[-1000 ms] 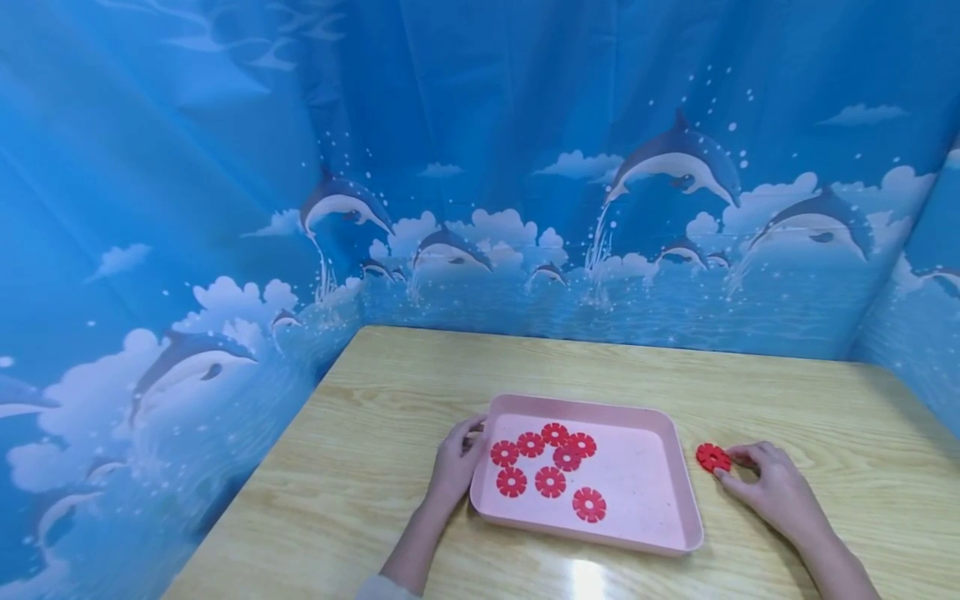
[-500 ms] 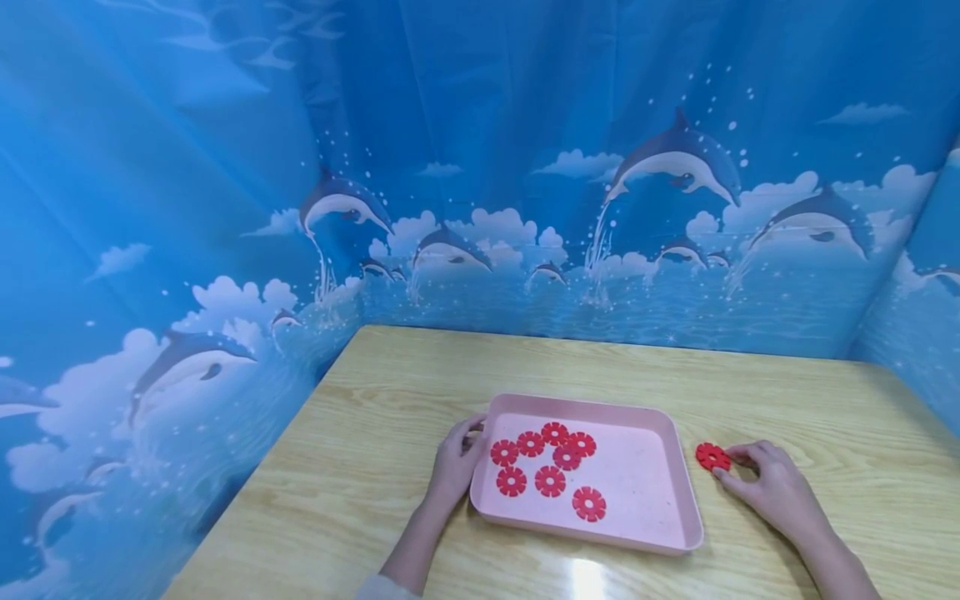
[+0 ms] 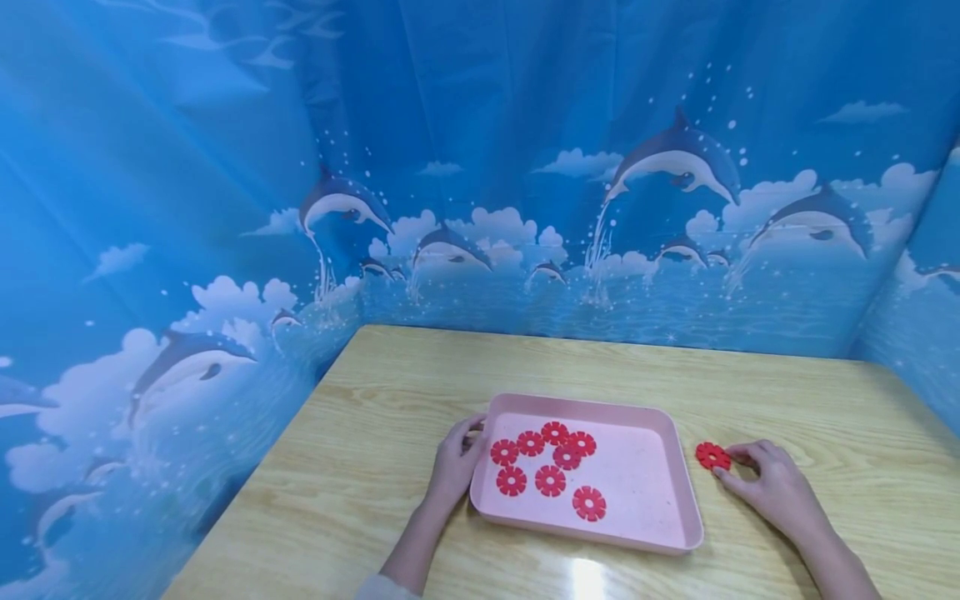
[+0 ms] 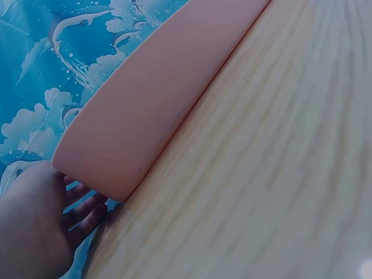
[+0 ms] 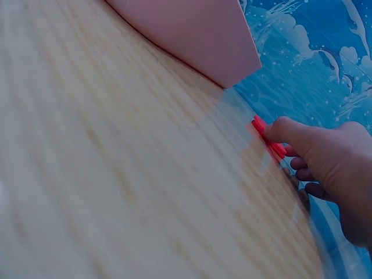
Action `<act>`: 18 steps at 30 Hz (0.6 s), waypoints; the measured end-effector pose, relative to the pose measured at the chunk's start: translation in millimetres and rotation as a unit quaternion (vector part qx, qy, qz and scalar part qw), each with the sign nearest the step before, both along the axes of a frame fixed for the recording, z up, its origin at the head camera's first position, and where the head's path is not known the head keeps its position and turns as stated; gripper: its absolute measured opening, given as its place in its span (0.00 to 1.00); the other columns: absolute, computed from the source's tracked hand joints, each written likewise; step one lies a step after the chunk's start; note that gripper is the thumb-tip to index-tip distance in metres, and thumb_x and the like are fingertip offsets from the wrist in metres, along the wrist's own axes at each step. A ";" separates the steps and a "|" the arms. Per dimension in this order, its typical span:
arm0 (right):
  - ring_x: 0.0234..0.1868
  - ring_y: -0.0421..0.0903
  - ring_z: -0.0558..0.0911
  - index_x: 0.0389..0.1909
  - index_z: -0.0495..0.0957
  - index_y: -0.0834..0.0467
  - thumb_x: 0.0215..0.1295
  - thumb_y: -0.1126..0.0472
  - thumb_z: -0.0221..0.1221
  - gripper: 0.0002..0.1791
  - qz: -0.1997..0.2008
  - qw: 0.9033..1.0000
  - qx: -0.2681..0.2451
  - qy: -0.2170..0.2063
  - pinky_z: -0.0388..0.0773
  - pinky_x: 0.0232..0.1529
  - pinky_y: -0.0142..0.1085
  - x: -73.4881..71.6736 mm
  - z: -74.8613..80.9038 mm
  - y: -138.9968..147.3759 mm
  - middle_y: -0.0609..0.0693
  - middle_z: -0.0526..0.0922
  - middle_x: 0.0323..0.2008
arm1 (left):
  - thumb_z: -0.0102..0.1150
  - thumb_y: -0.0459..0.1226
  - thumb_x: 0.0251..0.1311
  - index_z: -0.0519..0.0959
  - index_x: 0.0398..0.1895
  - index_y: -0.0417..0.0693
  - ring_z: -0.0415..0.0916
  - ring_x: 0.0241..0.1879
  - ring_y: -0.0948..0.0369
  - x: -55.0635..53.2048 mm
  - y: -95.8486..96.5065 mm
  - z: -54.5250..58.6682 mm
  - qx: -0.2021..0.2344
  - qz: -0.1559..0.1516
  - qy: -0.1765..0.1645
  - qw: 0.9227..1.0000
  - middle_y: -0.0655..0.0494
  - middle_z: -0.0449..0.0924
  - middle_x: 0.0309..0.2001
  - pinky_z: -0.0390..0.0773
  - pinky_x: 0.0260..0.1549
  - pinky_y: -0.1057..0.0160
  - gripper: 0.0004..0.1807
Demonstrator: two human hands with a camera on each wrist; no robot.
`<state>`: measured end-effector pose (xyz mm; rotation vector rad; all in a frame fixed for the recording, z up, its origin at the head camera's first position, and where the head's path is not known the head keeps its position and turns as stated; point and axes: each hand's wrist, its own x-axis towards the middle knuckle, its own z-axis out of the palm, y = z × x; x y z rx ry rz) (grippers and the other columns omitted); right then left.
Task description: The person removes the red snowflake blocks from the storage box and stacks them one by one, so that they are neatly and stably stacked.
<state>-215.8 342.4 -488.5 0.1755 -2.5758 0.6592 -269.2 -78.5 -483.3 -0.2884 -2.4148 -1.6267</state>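
Note:
At the right of the tray, my right hand pinches a red notched disc between thumb and fingers, low over the wooden table. Edge-on in the right wrist view, the red piece shows two layers, like discs stacked together. The pink tray stands flat, with several red flower-like discs scattered over its left half, two of them overlapping. My left hand rests against the tray's left wall, fingers lightly bent; from the left wrist, its fingers lie at the tray's end and are partly hidden.
A light wood-grain table carries everything. Behind it and along both sides hangs a blue curtain printed with dolphins and clouds, close to the table's edges. A bright reflection lies on the wood in front of the tray.

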 end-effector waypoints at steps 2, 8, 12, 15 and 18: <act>0.33 0.57 0.73 0.33 0.79 0.68 0.41 0.62 0.70 0.18 0.001 1.000 0.000 0.001 0.69 0.34 0.50 0.2 0.8 -0.4 0.57 0.76 0.31 | 0.53 0.36 0.62 0.73 0.55 0.42 0.74 0.39 0.56 -0.1 0.0 -0.2 -0.001 -0.001 0.001 1.000 0.46 0.75 0.47 0.76 0.41 0.60 0.18; 0.31 0.55 0.73 0.33 0.79 0.67 0.41 0.63 0.71 0.18 0.001 1.000 0.004 0.005 0.69 0.32 0.49 0.5 1.8 -1.0 0.55 0.76 0.29 | 0.53 0.37 0.62 0.73 0.55 0.42 0.74 0.39 0.56 0.0 -0.2 -0.1 -0.003 -0.002 0.000 1.000 0.46 0.75 0.47 0.76 0.41 0.60 0.18; 0.31 0.55 0.73 0.33 0.79 0.67 0.40 0.63 0.71 0.18 0.001 1.000 0.005 0.008 0.68 0.32 0.48 -0.3 1.0 -0.2 0.55 0.76 0.29 | 0.54 0.36 0.62 0.74 0.55 0.42 0.74 0.39 0.56 0.2 0.0 0.3 0.000 0.000 0.001 1.000 0.47 0.75 0.47 0.76 0.41 0.60 0.18; 0.31 0.54 0.73 0.33 0.79 0.67 0.40 0.62 0.71 0.18 -0.001 1.000 0.005 0.006 0.68 0.32 0.48 -0.7 0.2 0.7 0.55 0.76 0.29 | 0.54 0.35 0.62 0.74 0.54 0.41 0.75 0.39 0.55 0.2 0.3 0.2 0.005 0.000 0.007 1.000 0.46 0.76 0.47 0.77 0.40 0.60 0.17; 0.31 0.54 0.73 0.33 0.79 0.67 0.41 0.62 0.71 0.18 -0.003 1.000 0.002 -0.002 0.68 0.32 0.48 -0.2 0.0 1.2 0.54 0.76 0.29 | 0.54 0.34 0.61 0.74 0.53 0.40 0.76 0.38 0.54 -0.1 0.5 -0.8 0.009 -0.001 0.012 1.000 0.45 0.76 0.46 0.77 0.40 0.60 0.17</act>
